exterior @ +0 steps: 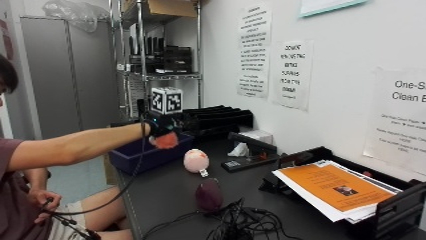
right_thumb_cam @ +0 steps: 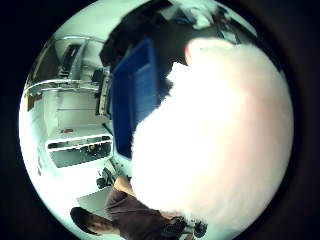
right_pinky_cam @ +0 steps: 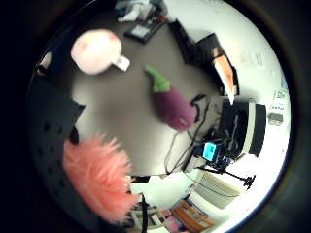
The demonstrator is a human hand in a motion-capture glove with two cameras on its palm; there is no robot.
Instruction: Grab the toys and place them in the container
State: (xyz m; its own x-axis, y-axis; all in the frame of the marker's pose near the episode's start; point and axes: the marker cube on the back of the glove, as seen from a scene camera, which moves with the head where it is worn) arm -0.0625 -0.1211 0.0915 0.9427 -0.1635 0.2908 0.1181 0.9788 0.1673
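pink fluffy toy point(exterior: 166, 140) is gripped in my hand point(exterior: 160, 126) above the blue container point(exterior: 136, 156) at the counter's far-left edge; next i'd release it, then fetch the eggplant toy point(exterior: 208, 194).

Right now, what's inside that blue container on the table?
From the thumb side palm view, the blue container's visible floor looks bare. The fuzzy pink toy held in the gloved right hand covers its near end, so that part can't be seen.

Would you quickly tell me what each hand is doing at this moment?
Gloved right hand: holds the fluffy pink plush toy above the blue plastic container.
Bare left hand: rests by the lap, pinching a cable.
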